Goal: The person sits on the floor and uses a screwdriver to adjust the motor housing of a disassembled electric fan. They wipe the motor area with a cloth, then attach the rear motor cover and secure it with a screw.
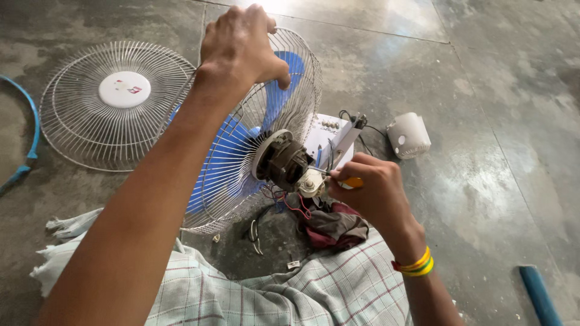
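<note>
The right hand [368,187] covers nearly all of an orange-handled tool [353,182], so its tip cannot be told. The blue blades [226,160] are partly masked by the wire guard [266,127] and the left forearm. The picture's edges cut a blue ring [27,130] and a blue bar [538,296].

Upright wire fan guard with blue blades [241,151] stands at centre on the grey concrete floor [495,151]. Left hand [238,48] on its far rim. Exposed fan motor [284,162] on its right side; right hand [368,190] touching the motor, just right of it. Flat round wire grille with white hub [115,102] lies left. White plastic motor cover [408,135] lies far right. Crumpled dark rag [335,226] near, below the motor.
</note>
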